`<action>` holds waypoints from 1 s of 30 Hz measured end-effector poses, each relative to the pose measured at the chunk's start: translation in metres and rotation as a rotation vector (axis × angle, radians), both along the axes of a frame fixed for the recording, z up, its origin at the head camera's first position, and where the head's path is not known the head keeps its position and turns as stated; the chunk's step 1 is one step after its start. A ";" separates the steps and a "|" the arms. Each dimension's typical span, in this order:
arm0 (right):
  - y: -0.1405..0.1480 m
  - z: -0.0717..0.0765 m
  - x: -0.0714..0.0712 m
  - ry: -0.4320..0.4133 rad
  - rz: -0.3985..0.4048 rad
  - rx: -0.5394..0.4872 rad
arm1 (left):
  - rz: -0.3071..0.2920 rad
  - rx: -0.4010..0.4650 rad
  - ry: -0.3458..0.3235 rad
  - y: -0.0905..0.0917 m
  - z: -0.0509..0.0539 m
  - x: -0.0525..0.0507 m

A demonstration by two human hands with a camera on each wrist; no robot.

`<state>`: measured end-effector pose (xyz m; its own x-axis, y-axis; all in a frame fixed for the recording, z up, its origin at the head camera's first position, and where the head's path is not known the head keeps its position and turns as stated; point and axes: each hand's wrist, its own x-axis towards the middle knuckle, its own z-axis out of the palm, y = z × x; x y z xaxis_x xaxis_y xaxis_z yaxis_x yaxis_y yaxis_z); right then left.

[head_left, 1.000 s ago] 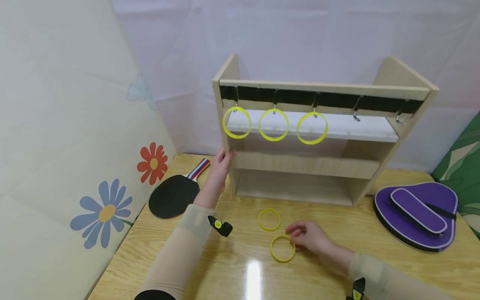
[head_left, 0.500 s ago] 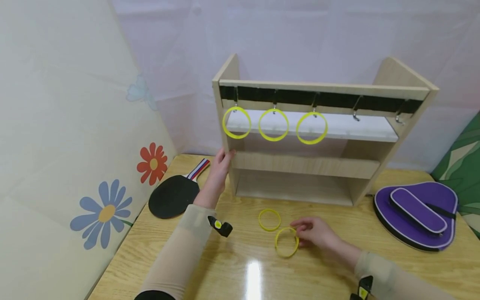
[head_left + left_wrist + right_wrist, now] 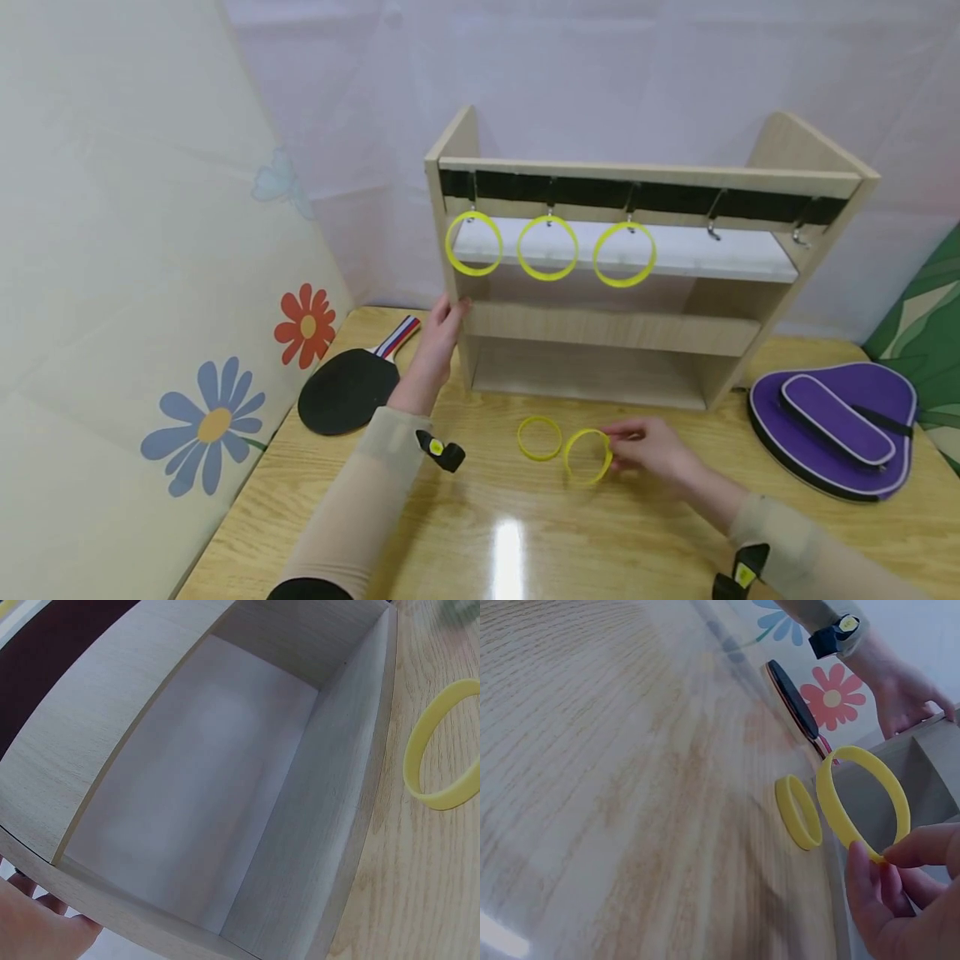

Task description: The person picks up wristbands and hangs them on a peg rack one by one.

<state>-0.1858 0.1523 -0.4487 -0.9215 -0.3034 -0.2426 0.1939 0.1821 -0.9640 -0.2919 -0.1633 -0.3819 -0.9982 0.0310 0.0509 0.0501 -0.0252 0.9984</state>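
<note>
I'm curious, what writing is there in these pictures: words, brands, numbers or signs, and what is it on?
No text can be read in any view.
Black wrist devices: yellow marks, too small to tell if they carry lettering.
Table tennis paddle: striped handle, no readable lettering.
Purple paddle case: white trim, no readable lettering.
Yellow rings and wooden shelf: no lettering visible.

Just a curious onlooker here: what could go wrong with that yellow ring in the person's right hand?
The yellow ring could slip: the right hand pinches just one part of its thin band.

If it is lifted toward the bare hooks, it might knock the nearest of the hanging rings.

A bump could also shift the shelf unit, though the left hand holds its side, which probably steadies it.
</note>
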 end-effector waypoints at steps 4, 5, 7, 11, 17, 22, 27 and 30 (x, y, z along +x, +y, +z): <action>0.006 0.008 -0.001 0.011 -0.001 0.001 | 0.000 0.002 -0.006 0.000 0.000 0.000; 0.007 0.010 -0.001 0.009 -0.006 0.000 | 0.000 0.002 -0.006 0.001 0.000 0.000; 0.010 0.013 -0.001 0.010 -0.014 -0.011 | -0.002 0.003 -0.002 0.001 0.000 -0.001; 0.015 0.018 -0.003 0.002 -0.046 -0.045 | -0.002 0.005 0.008 0.001 -0.001 -0.002; 0.024 0.025 -0.007 0.019 -0.069 -0.089 | 0.001 -0.001 0.012 0.000 -0.002 -0.001; 0.032 0.036 -0.009 0.062 -0.080 -0.138 | 0.003 0.001 0.008 0.000 -0.001 0.000; 0.040 0.050 -0.012 0.088 -0.091 -0.126 | 0.002 0.004 0.005 0.000 0.000 0.000; 0.044 0.061 -0.012 0.106 -0.091 -0.126 | 0.006 0.002 0.007 0.000 -0.001 0.000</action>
